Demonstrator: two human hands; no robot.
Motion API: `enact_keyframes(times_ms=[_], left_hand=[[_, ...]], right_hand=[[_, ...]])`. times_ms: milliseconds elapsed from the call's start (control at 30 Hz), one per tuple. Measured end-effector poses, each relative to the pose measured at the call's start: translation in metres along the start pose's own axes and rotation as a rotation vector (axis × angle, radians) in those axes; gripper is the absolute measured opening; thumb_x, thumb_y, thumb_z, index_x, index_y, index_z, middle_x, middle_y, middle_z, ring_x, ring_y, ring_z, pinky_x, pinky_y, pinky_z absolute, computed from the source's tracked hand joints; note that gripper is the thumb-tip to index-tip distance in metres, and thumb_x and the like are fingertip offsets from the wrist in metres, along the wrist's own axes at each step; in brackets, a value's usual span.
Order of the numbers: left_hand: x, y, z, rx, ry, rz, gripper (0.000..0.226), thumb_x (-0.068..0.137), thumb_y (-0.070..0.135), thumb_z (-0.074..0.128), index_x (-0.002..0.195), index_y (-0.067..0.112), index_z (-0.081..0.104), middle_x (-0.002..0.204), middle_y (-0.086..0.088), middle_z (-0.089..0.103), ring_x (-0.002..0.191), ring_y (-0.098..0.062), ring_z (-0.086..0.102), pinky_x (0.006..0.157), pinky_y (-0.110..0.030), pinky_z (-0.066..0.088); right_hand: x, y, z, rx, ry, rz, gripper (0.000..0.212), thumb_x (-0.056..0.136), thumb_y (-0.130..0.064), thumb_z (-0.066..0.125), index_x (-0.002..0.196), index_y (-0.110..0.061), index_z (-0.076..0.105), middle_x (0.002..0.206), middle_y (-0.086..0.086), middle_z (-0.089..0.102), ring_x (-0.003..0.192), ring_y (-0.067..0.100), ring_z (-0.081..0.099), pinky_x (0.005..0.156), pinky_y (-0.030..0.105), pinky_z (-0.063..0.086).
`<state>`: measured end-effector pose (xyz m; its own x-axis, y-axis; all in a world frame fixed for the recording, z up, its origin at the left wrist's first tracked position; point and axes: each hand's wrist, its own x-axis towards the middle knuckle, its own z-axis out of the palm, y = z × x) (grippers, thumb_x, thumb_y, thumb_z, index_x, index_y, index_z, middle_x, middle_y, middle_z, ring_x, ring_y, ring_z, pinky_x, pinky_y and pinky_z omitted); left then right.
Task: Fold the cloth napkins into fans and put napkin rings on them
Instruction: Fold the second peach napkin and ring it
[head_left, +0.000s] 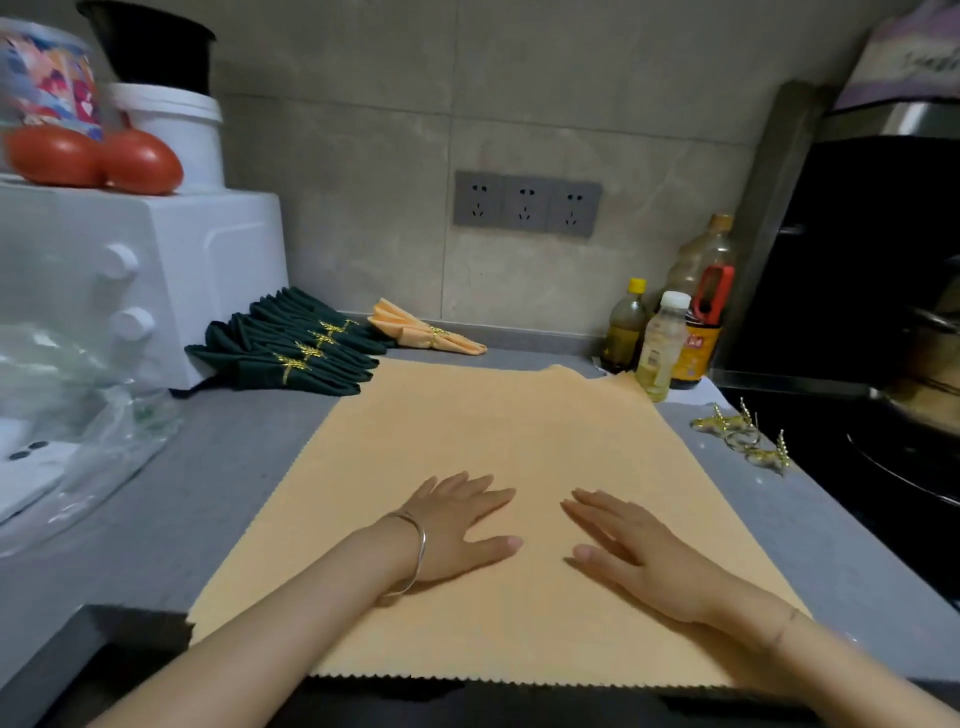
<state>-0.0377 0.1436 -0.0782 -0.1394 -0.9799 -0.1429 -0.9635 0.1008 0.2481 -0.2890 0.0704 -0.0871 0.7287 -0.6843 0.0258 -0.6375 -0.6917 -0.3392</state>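
Grey counter (218, 499) fills the frame below a tiled wall. Your orange napkin (498, 441) lies spread flat across the centre, its zigzag near edge at the counter's front. Your left hand (457, 525) and right hand (634, 551) rest palm-down on it at lower centre, fingers spread, gripping nothing. Left of centre, green fans (291, 345) lie stacked, each ringed in gold; just right of them lies one orange fan (423, 332), ringed too. Loose gold rings (748, 434) sit at the right edge.
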Motion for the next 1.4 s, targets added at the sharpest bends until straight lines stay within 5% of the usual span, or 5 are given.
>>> enact_keyframes(times_ms=[367, 1000, 1167, 1267, 1400], left_hand=[[-0.064, 0.04, 0.022, 0.061, -0.031, 0.121, 0.1, 0.071, 0.075, 0.059, 0.149, 0.044, 0.006, 0.158, 0.017, -0.006, 0.145, -0.009, -0.011, 0.119, -0.038, -0.005], [-0.096, -0.008, -0.032, 0.022, 0.087, -0.052, 0.032, 0.099, 0.031, 0.043, 0.125, 0.025, 0.06, 0.13, 0.007, 0.058, 0.117, -0.015, 0.052, 0.102, -0.031, 0.04], [-0.091, -0.024, -0.054, -0.005, 0.071, -0.088, 0.03, 0.101, 0.028, 0.041, 0.105, 0.014, 0.067, 0.102, -0.001, 0.063, 0.091, -0.018, 0.056, 0.084, -0.029, 0.044], [-0.09, -0.031, -0.067, -0.153, 0.138, -0.048, 0.041, 0.1, 0.028, 0.045, 0.062, 0.014, 0.052, 0.062, 0.0, 0.042, 0.056, -0.011, 0.036, 0.061, -0.027, 0.031], [-0.088, -0.038, -0.086, -0.335, -0.156, -0.071, 0.048, 0.092, 0.048, 0.053, 0.053, 0.025, 0.035, 0.052, 0.009, 0.034, 0.049, -0.011, 0.029, 0.054, -0.026, 0.026]], right_hand=[[-0.075, -0.032, 0.004, -0.086, 0.017, -0.128, 0.076, 0.073, -0.075, 0.055, 0.141, -0.05, 0.029, 0.147, -0.033, 0.014, 0.137, -0.013, 0.005, 0.104, 0.004, 0.003], [-0.093, -0.006, -0.048, -0.119, 0.034, 0.095, 0.042, 0.096, -0.009, 0.045, 0.115, -0.042, 0.063, 0.116, -0.029, 0.061, 0.111, -0.004, 0.055, 0.096, 0.017, 0.044], [-0.094, 0.001, -0.073, -0.087, -0.008, 0.097, 0.026, 0.097, -0.035, 0.047, 0.112, -0.029, 0.067, 0.107, -0.021, 0.066, 0.101, 0.005, 0.063, 0.088, 0.02, 0.049], [-0.095, 0.009, -0.094, 0.005, -0.074, 0.164, 0.062, 0.082, -0.07, 0.048, 0.089, -0.011, 0.066, 0.079, 0.007, 0.065, 0.071, 0.027, 0.059, 0.071, 0.036, 0.051], [-0.098, 0.003, -0.121, -0.015, -0.326, 0.354, 0.031, 0.088, -0.05, 0.056, 0.09, -0.02, 0.061, 0.079, -0.011, 0.061, 0.067, 0.003, 0.054, 0.064, 0.014, 0.041]])
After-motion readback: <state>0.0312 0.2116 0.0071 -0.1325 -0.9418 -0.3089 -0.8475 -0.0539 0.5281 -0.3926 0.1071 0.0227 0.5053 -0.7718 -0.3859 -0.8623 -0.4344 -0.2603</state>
